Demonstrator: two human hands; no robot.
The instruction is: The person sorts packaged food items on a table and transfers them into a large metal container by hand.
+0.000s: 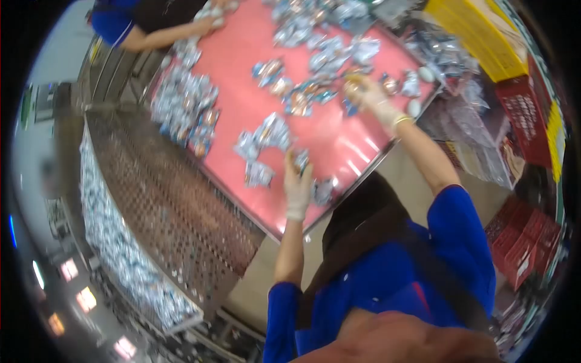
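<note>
My left hand (298, 186), in a pale glove, is at the near part of the pink tabletop (233, 54). Between its thumb and fingers is a small silver foil packet (301, 159). Farther right, my right hand (370, 100), also gloved, has its fingers curled at the edge of a group of packets. Something tan-orange shows at those fingertips, too blurred to make out. Silver and blue packets (308, 94) lie just left of my right hand. A few silver packets (272, 133) sit beyond my left hand, and one packet (324, 191) lies to its right.
A co-worker's arm (166, 36) reaches over the table's far left corner. Piles of packets (181, 106) line the left edge. Yellow boxes (484, 36) and clear plastic bags (469, 121) stand at the right. Left of the table are a perforated metal surface (175, 199) and a packet-filled trough (121, 242).
</note>
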